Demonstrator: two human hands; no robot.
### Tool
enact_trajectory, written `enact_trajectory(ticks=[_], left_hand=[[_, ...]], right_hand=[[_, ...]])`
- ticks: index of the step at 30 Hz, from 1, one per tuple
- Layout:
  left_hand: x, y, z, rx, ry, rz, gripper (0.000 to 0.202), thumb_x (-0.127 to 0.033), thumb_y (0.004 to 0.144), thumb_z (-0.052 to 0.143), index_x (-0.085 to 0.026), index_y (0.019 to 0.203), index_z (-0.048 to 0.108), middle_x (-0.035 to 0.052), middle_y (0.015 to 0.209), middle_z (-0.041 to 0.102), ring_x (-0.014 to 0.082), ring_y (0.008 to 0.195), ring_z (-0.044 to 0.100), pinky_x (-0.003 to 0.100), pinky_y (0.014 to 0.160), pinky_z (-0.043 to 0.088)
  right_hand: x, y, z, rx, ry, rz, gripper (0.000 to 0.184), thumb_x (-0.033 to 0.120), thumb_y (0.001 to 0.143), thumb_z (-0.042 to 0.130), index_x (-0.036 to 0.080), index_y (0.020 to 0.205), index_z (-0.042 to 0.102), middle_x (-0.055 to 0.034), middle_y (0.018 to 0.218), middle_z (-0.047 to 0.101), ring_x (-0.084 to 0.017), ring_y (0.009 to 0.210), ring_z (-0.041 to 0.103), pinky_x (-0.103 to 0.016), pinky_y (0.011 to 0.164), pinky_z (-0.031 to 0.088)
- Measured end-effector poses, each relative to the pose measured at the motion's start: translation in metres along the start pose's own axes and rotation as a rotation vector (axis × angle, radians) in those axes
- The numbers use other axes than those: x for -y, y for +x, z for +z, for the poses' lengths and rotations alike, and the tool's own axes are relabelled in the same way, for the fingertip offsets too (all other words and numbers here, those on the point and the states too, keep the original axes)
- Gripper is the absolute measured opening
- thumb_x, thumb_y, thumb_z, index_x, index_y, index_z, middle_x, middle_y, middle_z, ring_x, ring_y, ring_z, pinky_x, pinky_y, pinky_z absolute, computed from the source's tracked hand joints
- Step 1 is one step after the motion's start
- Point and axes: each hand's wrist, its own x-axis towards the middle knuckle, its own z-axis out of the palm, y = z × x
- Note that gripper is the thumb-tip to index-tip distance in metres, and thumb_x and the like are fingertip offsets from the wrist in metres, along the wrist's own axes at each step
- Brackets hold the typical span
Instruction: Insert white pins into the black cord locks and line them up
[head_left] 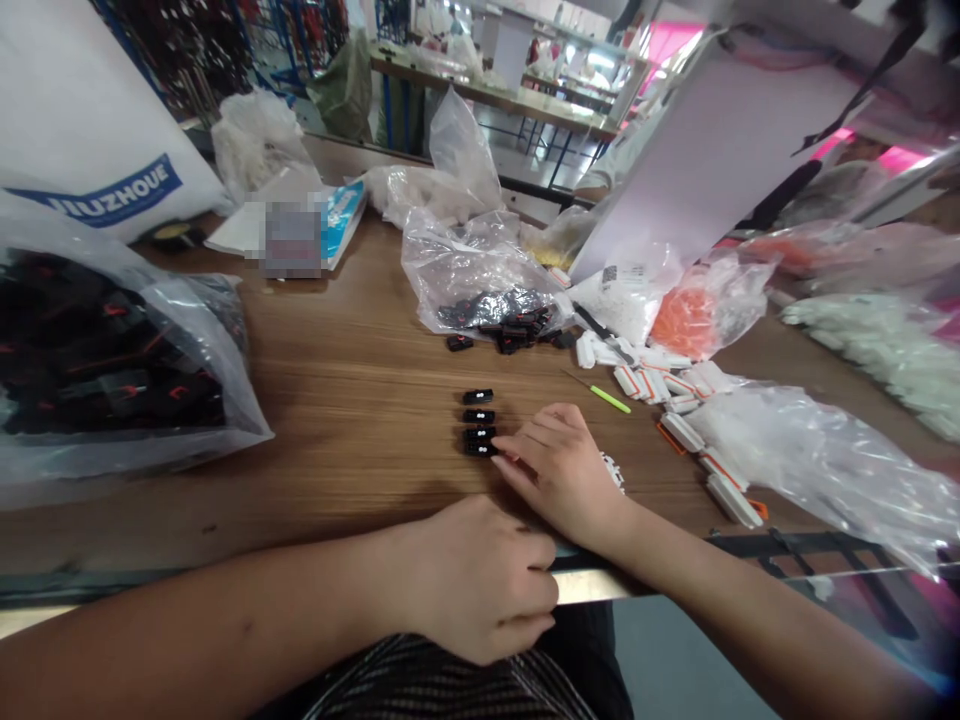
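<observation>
Several small black plastic parts, each with white dots on its face, form a short column on the brown tabletop. My right hand (pixel 559 470) has its thumb and index finger closed at the right end of the nearest black plastic part (pixel 478 450). Close to the table's front edge, my left hand (pixel 487 580) is curled with its fingers folded in, and anything inside it is hidden. Small white pieces (pixel 613 470) lie partly behind my right hand. A yellow-green thin-shafted tool (pixel 610 399) rests beyond that hand.
A large clear bag of black parts (pixel 112 350) stands on the left. Further back, another clear bag (pixel 480 270) spills black parts. White cases with orange trim (pixel 682 432), a bag of orange pieces (pixel 686 315) and plastic bags (pixel 825 450) occupy the right side.
</observation>
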Motion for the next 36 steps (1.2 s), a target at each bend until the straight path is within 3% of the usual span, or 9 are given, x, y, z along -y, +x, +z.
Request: enact_trajectory(ticks=[7, 11, 16, 21, 25, 31, 36], left_hand=[[0.003, -0.001, 0.001, -0.022, -0.001, -0.017, 0.02, -0.033, 0.086, 0.063, -0.02, 0.072, 0.064, -0.0012, 0.071, 0.061, 0.0151, 0.061, 0.056, 0.034, 0.048, 0.033], [0.004, -0.001, 0.003, -0.012, 0.005, -0.05, 0.022, -0.034, 0.09, 0.059, -0.021, 0.072, 0.063, -0.0016, 0.074, 0.061, 0.0147, 0.061, 0.055, 0.032, 0.05, 0.035], [0.007, 0.0, 0.002, -0.009, 0.01, -0.085, 0.026, -0.035, 0.093, 0.055, -0.021, 0.074, 0.064, -0.0008, 0.075, 0.061, 0.0143, 0.062, 0.056, 0.031, 0.052, 0.036], [0.009, -0.002, 0.003, -0.022, 0.0, -0.105, 0.026, -0.036, 0.093, 0.055, -0.021, 0.073, 0.064, -0.0008, 0.075, 0.061, 0.0144, 0.064, 0.057, 0.032, 0.053, 0.038], [0.009, -0.002, 0.004, -0.031, -0.019, -0.101, 0.027, -0.035, 0.093, 0.055, -0.02, 0.073, 0.064, -0.0009, 0.075, 0.061, 0.0137, 0.063, 0.056, 0.031, 0.053, 0.039], [0.01, -0.001, 0.002, -0.029, -0.027, -0.127, 0.027, -0.036, 0.094, 0.056, -0.02, 0.074, 0.065, -0.0014, 0.076, 0.061, 0.0125, 0.06, 0.055, 0.031, 0.054, 0.041], [0.011, -0.001, 0.002, -0.013, -0.031, -0.13, 0.025, -0.036, 0.093, 0.057, -0.02, 0.075, 0.065, -0.0012, 0.077, 0.062, 0.0132, 0.062, 0.056, 0.029, 0.055, 0.041]], right_hand=[[-0.014, 0.01, -0.011, -0.064, 0.09, 0.012, 0.013, 0.028, 0.092, 0.061, 0.021, 0.092, 0.072, -0.0004, 0.079, 0.073, -0.016, 0.074, 0.063, -0.038, 0.087, 0.039], [-0.055, 0.041, -0.016, -0.079, 0.05, 0.125, 0.018, 0.021, 0.091, 0.055, 0.021, 0.095, 0.072, -0.0037, 0.091, 0.072, -0.019, 0.083, 0.065, -0.037, 0.082, 0.044], [-0.1, 0.083, -0.003, -0.062, -0.107, 0.244, 0.034, 0.017, 0.081, 0.056, 0.019, 0.111, 0.071, -0.0106, 0.108, 0.066, -0.025, 0.095, 0.062, -0.04, 0.085, 0.046], [-0.103, 0.099, 0.004, -0.013, -0.067, 0.286, 0.036, 0.025, 0.079, 0.058, 0.018, 0.111, 0.073, -0.0122, 0.105, 0.065, -0.026, 0.091, 0.062, -0.041, 0.082, 0.048], [-0.102, 0.107, 0.001, 0.004, -0.007, 0.319, 0.029, 0.031, 0.081, 0.059, 0.019, 0.101, 0.077, -0.01, 0.101, 0.07, -0.023, 0.083, 0.063, -0.04, 0.079, 0.048], [-0.113, 0.12, -0.005, 0.1, 0.128, 0.364, 0.018, 0.024, 0.074, 0.067, 0.02, 0.087, 0.079, -0.0047, 0.088, 0.076, -0.021, 0.078, 0.067, -0.034, 0.075, 0.05], [-0.122, 0.128, -0.001, 0.138, 0.197, 0.391, 0.034, 0.019, 0.067, 0.074, 0.017, 0.102, 0.076, -0.004, 0.088, 0.075, -0.018, 0.076, 0.065, -0.031, 0.073, 0.05]])
